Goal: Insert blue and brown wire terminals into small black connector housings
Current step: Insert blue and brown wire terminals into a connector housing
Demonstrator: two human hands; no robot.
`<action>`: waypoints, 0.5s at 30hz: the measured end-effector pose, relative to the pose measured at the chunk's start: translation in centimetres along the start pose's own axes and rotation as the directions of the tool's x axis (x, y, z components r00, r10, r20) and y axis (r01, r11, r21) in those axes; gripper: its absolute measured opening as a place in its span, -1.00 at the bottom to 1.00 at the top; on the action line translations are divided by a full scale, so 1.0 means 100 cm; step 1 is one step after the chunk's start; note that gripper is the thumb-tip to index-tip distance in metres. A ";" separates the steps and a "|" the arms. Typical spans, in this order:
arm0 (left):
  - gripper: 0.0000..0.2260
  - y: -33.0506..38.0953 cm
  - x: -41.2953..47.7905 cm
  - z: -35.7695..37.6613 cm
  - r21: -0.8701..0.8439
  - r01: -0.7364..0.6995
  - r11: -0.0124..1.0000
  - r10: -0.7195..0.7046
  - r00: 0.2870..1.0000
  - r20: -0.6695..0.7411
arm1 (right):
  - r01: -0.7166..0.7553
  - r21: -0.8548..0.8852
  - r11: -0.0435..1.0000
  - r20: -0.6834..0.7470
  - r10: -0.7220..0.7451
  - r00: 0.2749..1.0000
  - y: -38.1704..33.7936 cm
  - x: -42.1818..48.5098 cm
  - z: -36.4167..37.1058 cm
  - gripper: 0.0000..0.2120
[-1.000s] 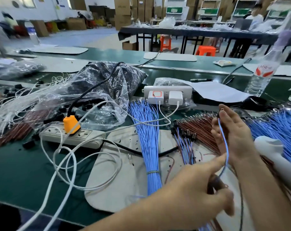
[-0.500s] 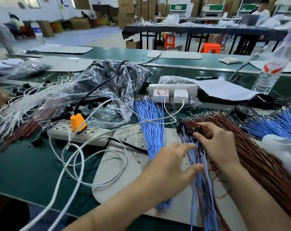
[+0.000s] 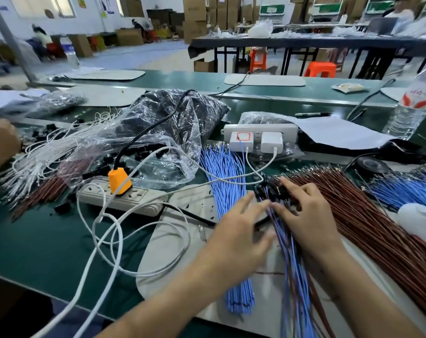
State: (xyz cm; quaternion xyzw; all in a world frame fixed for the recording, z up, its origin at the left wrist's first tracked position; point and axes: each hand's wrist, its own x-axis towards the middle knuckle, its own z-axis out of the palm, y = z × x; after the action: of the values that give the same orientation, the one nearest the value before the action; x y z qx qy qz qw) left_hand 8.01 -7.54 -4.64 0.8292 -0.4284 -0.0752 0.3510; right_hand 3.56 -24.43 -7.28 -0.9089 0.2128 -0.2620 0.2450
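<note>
Head view looks down on a big green table (image 3: 36,240). On it lies a grey mat (image 3: 173,252). A wide fan of brown wires (image 3: 378,228) covers the right side of the mat. A thick bunch of blue wires (image 3: 224,181) lies in the middle and runs away from the person. Between them sits a thinner mixed bunch (image 3: 292,264) of blue and brown wires, also lying long-ways away from the person. Its far end carries the small black housings (image 3: 273,189).

Both hands are down at that far end. The right hand (image 3: 307,215) lies spread on the bunch by the housings. Its grip is loose and holds nothing. The left hand (image 3: 238,230) is just beside the bunch, fingers straight, tips at its edge. Its grip is loose too.

I think a done piece is being laid with the others, so a new wire comes next. The blue wires lie just left of the left hand, which is nearer to them. The brown wires lie just right of the right hand. Both kinds point their metal tips away, so a hand would need to reach forward along the wire.
</note>
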 end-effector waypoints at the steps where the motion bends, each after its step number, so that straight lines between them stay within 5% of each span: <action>1: -0.58 -0.010 0.001 -0.011 0.023 0.018 1.000 -0.017 0.999 -0.049 | 0.012 -0.040 0.999 -0.018 -0.013 1.000 -0.001 -0.001 0.002 -0.45; 5: -0.75 -0.028 0.018 -0.024 0.082 0.187 0.979 -0.174 0.974 -0.142 | 0.083 -0.124 0.989 -0.068 -0.092 0.993 -0.011 -0.003 0.008 -0.60; 9: -0.75 -0.029 0.032 -0.021 0.077 0.233 0.970 -0.225 0.969 -0.102 | 0.338 -0.020 0.941 -0.307 -0.327 0.894 -0.030 -0.013 0.008 -0.89; 11: -0.72 -0.031 0.037 -0.025 0.097 0.231 0.968 -0.224 0.972 -0.076 | 0.345 0.108 0.932 -0.207 -0.319 0.925 -0.042 -0.022 0.011 -0.91; 15: -0.78 -0.036 0.042 -0.035 0.004 0.250 0.968 -0.250 0.968 -0.006 | 0.070 0.215 0.974 0.152 -0.105 0.983 -0.052 -0.023 0.020 -0.84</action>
State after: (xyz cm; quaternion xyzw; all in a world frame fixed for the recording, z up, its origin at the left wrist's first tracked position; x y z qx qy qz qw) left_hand 14.49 -7.56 -3.67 0.8776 -0.3197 -0.1158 0.3379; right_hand 4.26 -18.44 -6.74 -0.9050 0.1231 -0.2186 0.3437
